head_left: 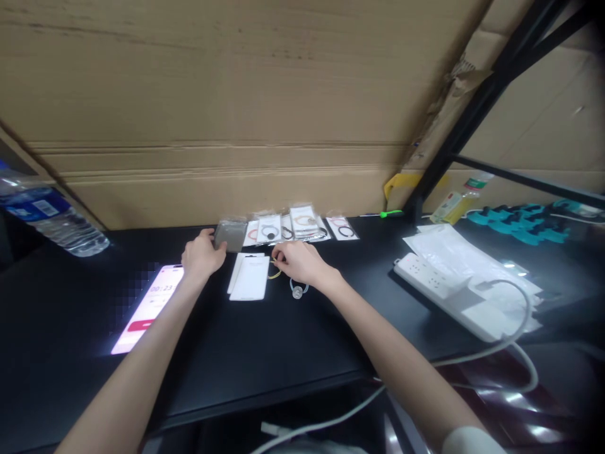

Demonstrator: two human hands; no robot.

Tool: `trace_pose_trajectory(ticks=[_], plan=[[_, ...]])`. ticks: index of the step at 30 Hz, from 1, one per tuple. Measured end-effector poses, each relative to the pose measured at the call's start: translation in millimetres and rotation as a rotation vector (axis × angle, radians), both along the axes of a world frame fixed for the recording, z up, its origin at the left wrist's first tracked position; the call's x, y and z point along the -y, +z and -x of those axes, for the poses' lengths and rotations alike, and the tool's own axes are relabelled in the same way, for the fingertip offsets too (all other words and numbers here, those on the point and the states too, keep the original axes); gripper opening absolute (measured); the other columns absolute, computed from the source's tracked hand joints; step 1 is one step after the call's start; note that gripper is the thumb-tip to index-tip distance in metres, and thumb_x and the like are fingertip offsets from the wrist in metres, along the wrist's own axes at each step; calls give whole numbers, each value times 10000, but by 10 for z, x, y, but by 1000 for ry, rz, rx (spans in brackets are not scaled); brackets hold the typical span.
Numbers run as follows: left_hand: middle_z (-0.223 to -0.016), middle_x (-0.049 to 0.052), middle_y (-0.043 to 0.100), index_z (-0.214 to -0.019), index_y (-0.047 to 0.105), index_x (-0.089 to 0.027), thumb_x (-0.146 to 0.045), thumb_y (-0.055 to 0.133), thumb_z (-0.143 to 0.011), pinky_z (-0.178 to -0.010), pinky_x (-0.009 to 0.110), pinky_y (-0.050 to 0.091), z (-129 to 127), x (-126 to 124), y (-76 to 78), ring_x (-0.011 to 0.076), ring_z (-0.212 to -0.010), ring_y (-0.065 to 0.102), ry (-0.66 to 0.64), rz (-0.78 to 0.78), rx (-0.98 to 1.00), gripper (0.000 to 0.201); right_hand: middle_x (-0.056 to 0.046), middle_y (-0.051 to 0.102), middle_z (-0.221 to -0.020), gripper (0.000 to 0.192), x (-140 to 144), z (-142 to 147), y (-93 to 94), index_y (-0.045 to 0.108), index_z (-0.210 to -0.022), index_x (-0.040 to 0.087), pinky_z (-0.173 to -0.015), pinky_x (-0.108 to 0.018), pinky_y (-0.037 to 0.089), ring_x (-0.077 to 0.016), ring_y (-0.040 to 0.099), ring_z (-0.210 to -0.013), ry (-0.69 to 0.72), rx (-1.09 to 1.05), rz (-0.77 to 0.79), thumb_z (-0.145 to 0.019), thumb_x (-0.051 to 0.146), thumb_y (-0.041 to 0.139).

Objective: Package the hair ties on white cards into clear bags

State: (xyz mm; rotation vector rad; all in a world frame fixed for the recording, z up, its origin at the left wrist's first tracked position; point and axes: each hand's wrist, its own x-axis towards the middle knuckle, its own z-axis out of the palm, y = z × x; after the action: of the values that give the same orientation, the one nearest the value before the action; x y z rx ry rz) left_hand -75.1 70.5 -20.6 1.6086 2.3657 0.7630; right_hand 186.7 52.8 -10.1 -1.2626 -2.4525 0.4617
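My left hand (203,254) rests at the left edge of a stack of clear plastic bags (230,235), thumb and forefinger apart and touching it. My right hand (302,261) pinches a thin yellow bracelet (275,275), partly hidden behind the fingers. Just left of that bracelet lie white cards (249,277), one overlapping another. Below my right hand, a pale blue bracelet with a round silver charm (297,292) lies on the black table (283,353). Behind both hands are several bagged bracelets on white cards (303,219), some stacked.
A lit phone (154,302) lies beside my left forearm. To the right are a white power strip (439,293) with a cable, white plastic packaging (472,258), teal objects (520,221) and a bottle of yellow liquid (456,203). A water bottle (51,211) stands left; a cardboard wall (236,113) rises behind.
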Motion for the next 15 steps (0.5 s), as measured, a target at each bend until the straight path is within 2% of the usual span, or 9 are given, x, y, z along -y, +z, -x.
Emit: trace_pose_trajectory(ticks=[4,6,9,12,15], plan=[[-1378,252,681,-1502,522,-137,-374,702,-884,-1078,546,496,-46,42,0,428,-1361,595,-24,60,-72,686,-61,789,-904,167,-17,-37,35,763,-970,191,-695,-348,462,-240,720,-846,-10,-6,11,-871,134,641],[-1377,274,663,-1499,517,-119,-412,657,-918,-1064,573,495,-97,94,32,448,-1342,593,-36,22,-136,666,-47,784,-898,163,-28,-82,70,752,-944,194,-723,-338,481,-219,716,-839,-19,-64,27,-841,124,645],[-1374,282,637,-1404,597,-112,-519,637,-924,-1034,599,499,-198,185,117,478,-1337,563,-60,-82,-233,630,-47,774,-920,136,-39,-162,142,732,-938,187,-762,-315,511,-189,711,-845,-14,-216,69,-836,143,654],[-1266,188,707,-1267,684,-187,-621,650,-899,-1002,522,530,-290,248,181,408,-1252,630,-219,-114,-183,569,-43,764,-925,150,-44,-249,227,727,-956,182,-764,-298,522,-170,704,-829,-4,-326,96,-839,149,639],[-1206,109,755,-1205,711,-248,-686,666,-868,-937,458,553,-347,282,176,344,-1143,695,-367,-68,-147,555,-24,761,-907,155,-47,-343,319,737,-935,185,-766,-293,521,-162,701,-817,27,-334,84,-816,142,648]])
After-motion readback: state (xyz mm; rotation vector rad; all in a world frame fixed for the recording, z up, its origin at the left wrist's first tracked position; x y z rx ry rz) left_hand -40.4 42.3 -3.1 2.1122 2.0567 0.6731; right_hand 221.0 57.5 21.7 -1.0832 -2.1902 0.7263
